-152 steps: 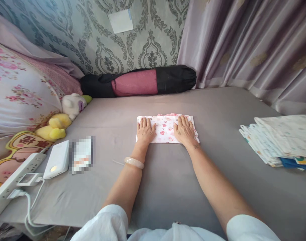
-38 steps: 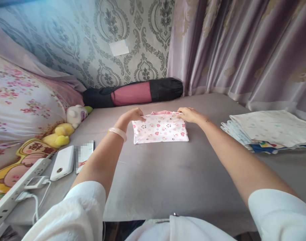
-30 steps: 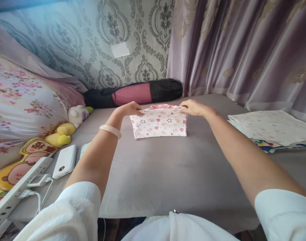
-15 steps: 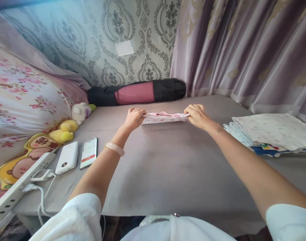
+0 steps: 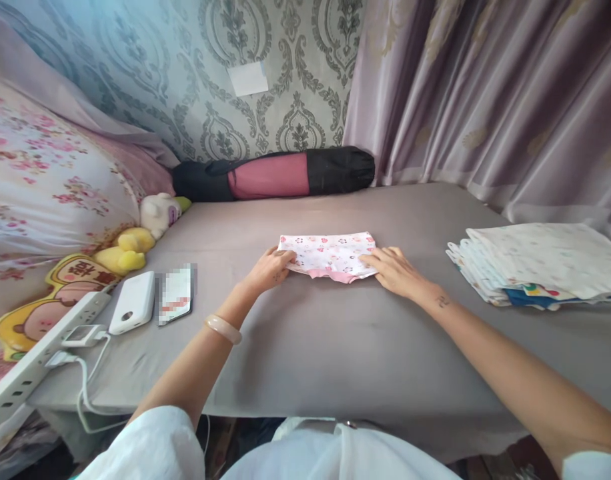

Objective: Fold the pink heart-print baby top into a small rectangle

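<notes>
A small folded garment (image 5: 330,257), white with pink and dark prints and a pink scalloped trim along its near edge, is held out over the grey-covered surface (image 5: 305,347). My left hand (image 5: 273,268) pinches its left near corner between thumb and fingers. At the opposite corner my right hand (image 5: 390,268) grips the cloth the same way. The printed face points up and toward me. Whether the far edge rests on the cover I cannot tell.
To the right lies a stack of folded cloths (image 5: 545,260). A power bank (image 5: 133,303), a phone (image 5: 176,297) and a power strip (image 5: 45,353) with cables are at left, near plush toys (image 5: 130,247). A long black and pink bag (image 5: 270,175) lies along the wall.
The garment has turned from nearly edge-on to showing its printed face, and its near edge has come lower and toward me. Both hands have moved down with it, still gripping.
</notes>
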The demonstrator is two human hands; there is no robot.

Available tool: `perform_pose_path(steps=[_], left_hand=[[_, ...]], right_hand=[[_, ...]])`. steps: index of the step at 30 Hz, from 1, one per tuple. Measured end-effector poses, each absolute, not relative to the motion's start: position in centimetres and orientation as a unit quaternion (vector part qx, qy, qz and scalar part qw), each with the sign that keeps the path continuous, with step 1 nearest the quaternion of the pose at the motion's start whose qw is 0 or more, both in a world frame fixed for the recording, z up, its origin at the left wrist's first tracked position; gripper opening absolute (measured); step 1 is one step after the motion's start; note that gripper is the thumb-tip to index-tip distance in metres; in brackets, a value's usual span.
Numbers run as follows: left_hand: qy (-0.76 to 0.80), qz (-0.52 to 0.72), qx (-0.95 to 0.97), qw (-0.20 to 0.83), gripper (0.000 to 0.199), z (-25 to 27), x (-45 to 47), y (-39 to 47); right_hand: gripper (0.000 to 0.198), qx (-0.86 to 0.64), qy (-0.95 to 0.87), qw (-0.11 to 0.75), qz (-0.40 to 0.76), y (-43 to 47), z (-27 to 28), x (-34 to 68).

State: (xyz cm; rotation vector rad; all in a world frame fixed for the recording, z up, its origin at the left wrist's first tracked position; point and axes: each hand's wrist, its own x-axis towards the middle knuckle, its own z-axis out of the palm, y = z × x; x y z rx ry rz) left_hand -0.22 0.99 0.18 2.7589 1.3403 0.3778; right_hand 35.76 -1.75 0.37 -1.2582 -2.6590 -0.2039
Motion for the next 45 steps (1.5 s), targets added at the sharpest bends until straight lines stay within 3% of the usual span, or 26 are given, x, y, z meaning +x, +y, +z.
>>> perform_pose_path(steps=[11,18,23,28,33,45], left_hand=[[0.447,0.118,0.887,0.016,0.047,-0.7,-0.6,0.0],[0.456,0.09,0.885,0.035,0.047,0.1,-0.5,-1.2],[0.535,0.06,0.842,0.036,0.025,2.3,2.2,-1.1],[0.567,0.111,0.816,0.001,0.038,1.9,8.0,0.8],[0.579,0.1,0.809,0.008,0.048,-0.5,11.6,2.8],[0.591,0.092,0.801,0.006,0.052,-2.9,10.9,4.2]], right_hand=[[0.053,-0.419,-0.902,0.086,-0.054,-2.6,-0.1,35.5],[0.059,-0.487,-0.871,0.059,0.023,-3.1,0.9,35.0],[0.031,-0.525,-0.847,0.03,0.08,-2.0,2.9,32.4],[0.044,-0.546,-0.83,0.109,0.022,0.4,2.0,27.3],[0.057,-0.562,-0.823,0.074,0.035,2.4,-0.7,24.1],[0.055,-0.581,-0.808,0.091,0.035,3.3,-2.6,24.6]])
